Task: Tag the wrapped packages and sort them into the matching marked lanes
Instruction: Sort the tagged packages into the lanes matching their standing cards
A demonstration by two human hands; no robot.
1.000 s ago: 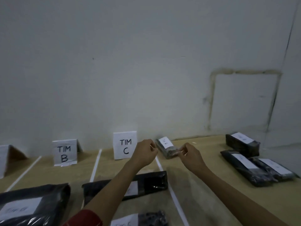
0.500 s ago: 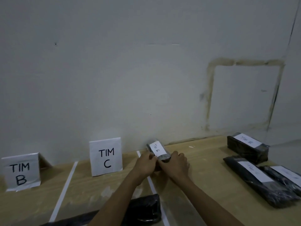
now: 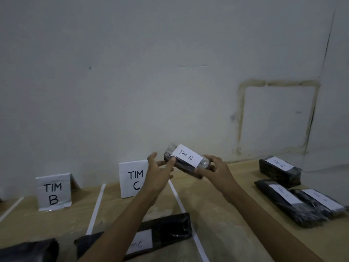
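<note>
A small black wrapped package [image 3: 187, 161] with a white tag reading "Tim B" is held in the air above the table's back edge. My left hand [image 3: 158, 173] grips its left end and my right hand [image 3: 217, 172] holds its right end from below. Behind my left hand stands the "TIM C" sign [image 3: 132, 178]; the "TIM B" sign [image 3: 53, 192] stands further left. A black package tagged "Tim C" [image 3: 166, 231] lies in the C lane, partly hidden by my left forearm.
White tape lines [image 3: 95, 208] [image 3: 179, 201] divide the wooden table [image 3: 217, 214] into lanes. Three tagged black packages [image 3: 279, 170] [image 3: 287, 203] [image 3: 321, 203] lie at the right. Another black package [image 3: 28, 251] shows at the bottom left. A grey wall stands close behind.
Both hands closed on the small package as it lay on the table, then lifted it; it is now in the air, its tag facing me. The view has shifted to the right.
</note>
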